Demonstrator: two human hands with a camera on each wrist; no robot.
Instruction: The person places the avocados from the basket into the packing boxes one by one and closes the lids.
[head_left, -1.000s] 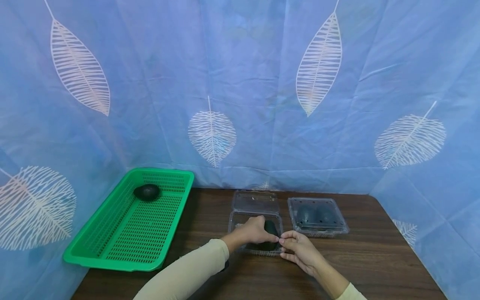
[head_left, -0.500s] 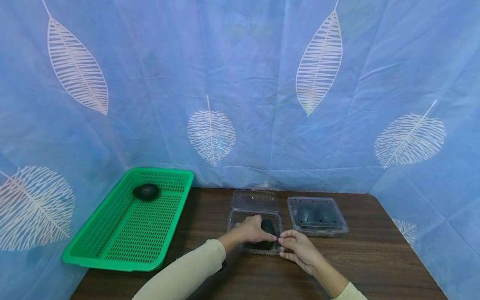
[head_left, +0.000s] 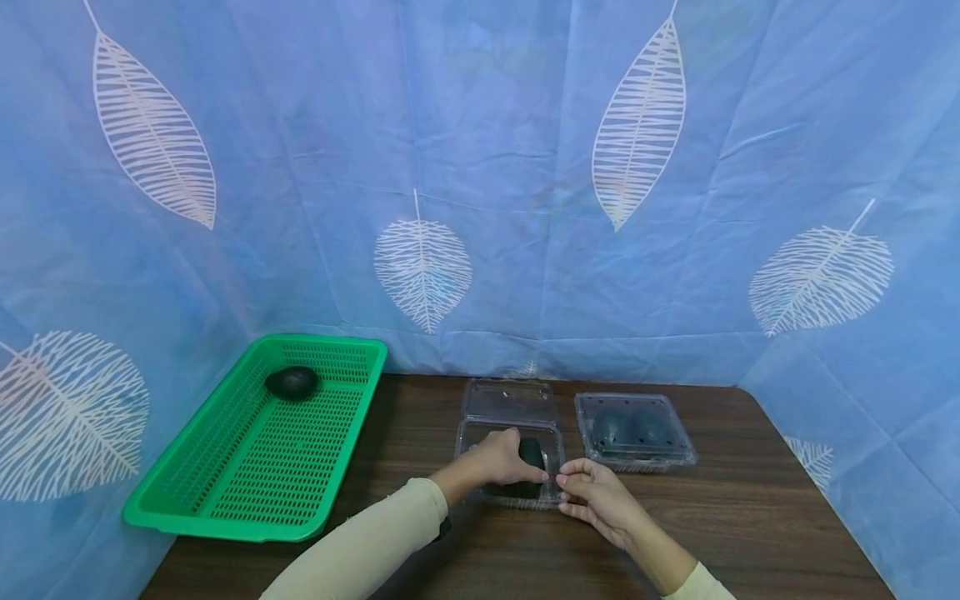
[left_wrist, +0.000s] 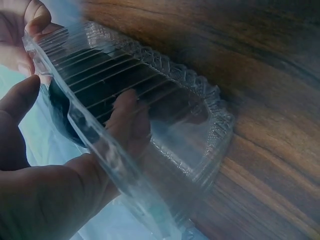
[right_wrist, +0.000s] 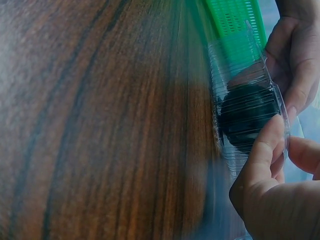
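Note:
My left hand (head_left: pixel 504 458) reaches into an open clear plastic clamshell container (head_left: pixel 467 432), gripping a dark green avocado (head_left: pixel 531 454) between thumb and fingers. Seen through the container's wall in the left wrist view, some fingers lie beside the avocado (left_wrist: pixel 90 75), inside the container. My right hand (head_left: pixel 600 500) pinches the container's right rim near its front corner; the right wrist view shows its thumb outside the clear wall (right_wrist: pixel 232 160). The container's lid (head_left: pixel 510 402) lies folded back behind its base.
To the left stands a green perforated basket (head_left: pixel 330 467) with one dark avocado (head_left: pixel 292 383) at its far end. A closed clamshell (head_left: pixel 636 429) with dark avocados inside sits to the right on the brown wooden table (head_left: pixel 750 500). A blue leaf-print curtain (head_left: pixel 525 250) hangs behind.
My left hand and the avocado have shifted slightly left inside the container, away from its right wall. The right hand stays at the rim.

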